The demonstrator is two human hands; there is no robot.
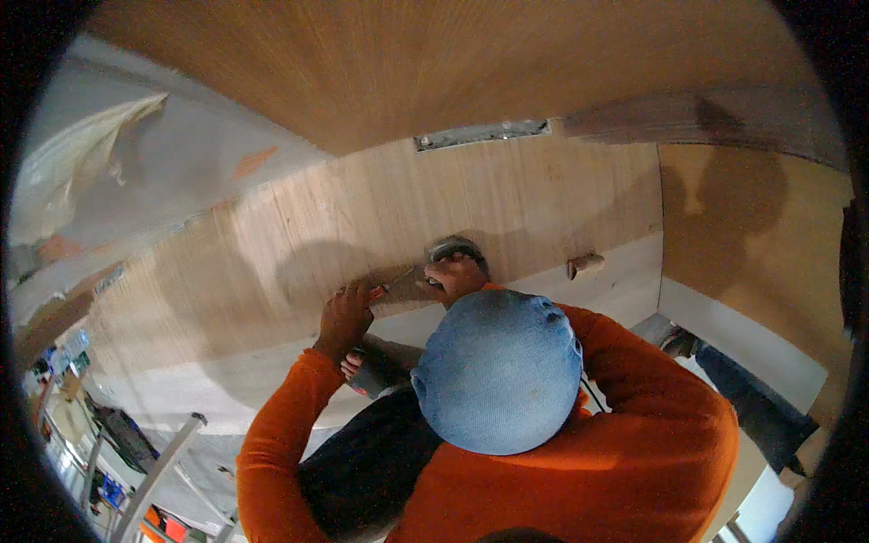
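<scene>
Neither of my hands is in view. In front of me a person in an orange long-sleeved top (579, 489) and a blue denim cap (498, 380) bends over a wooden panel (398, 204), seen from behind. That person's left hand (342, 319) grips a thin tool with a red handle (377, 293), its shaft pointing at the other hand. The person's right hand (460, 274) is closed by a dark round object with a shiny rim (455, 244) against the panel. Whether that is a tool or a fitting, I cannot tell.
A rectangular cut-out with a metal edge (480, 135) lies farther up the panel. A small brown block (586, 263) sits right of the hands. A metal ladder frame (163, 471) and clutter stand lower left. Torn sheeting (95, 149) hangs upper left.
</scene>
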